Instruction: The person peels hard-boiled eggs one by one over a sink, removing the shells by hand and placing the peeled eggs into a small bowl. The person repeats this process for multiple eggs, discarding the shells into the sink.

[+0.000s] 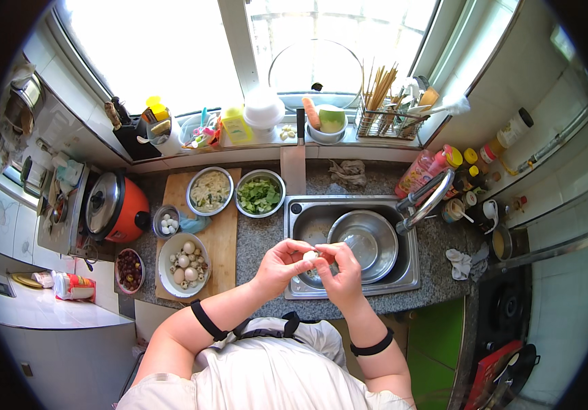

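Note:
Over the near edge of the steel sink [412, 292], my left hand [282, 266] pinches a small whitish egg [310, 255], likely a quail egg, between thumb and fingers. My right hand [344, 271] meets it from the other side, its thumb and fingertips on the egg. Below and beyond the hands, a steel basin [368, 246] stands in the sink. To the left, a white bowl [165, 279] of speckled quail eggs and several larger eggs rests on a wooden cutting board [222, 261]. Peeled white eggs [169, 224] lie in a small metal bowl [156, 215].
Bowls of chopped greens [258, 197] and pale shredded food [209, 190] stand at the back. A cleaver [293, 169] leans behind the sink. The faucet [429, 197] arches over the sink's right side. An orange rice cooker [127, 210] and a bowl of grapes [130, 271] are at left.

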The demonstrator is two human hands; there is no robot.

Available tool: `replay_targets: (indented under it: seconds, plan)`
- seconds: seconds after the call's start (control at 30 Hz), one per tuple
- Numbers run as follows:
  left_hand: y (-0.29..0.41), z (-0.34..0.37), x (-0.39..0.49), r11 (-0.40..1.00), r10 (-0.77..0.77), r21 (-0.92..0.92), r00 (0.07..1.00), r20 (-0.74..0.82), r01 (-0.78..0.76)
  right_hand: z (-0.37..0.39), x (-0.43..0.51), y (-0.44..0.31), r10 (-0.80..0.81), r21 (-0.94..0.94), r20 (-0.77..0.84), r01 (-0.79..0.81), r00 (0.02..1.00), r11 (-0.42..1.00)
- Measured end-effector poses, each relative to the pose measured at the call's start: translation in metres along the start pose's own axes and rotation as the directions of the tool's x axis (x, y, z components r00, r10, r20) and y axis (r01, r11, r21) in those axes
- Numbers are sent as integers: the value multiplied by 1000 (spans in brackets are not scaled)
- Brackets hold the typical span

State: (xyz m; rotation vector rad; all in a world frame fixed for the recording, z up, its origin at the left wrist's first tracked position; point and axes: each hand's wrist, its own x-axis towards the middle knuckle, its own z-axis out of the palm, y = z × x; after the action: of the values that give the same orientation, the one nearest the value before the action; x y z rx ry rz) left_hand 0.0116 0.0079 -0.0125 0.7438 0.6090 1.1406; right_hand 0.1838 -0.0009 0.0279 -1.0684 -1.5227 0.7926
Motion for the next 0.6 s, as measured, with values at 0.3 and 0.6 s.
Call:
replay_targets:
  seconds: [0.3, 0.6]
  plan:
    - [-2, 0, 0, 1000, -2, 2, 999, 33, 2, -3, 1, 5, -34, -21, 40, 35, 999, 999]
    - [-2, -1, 0, 998, 39, 44, 999, 18, -40, 3, 4, 9, -351, -402, 60, 344, 935, 849]
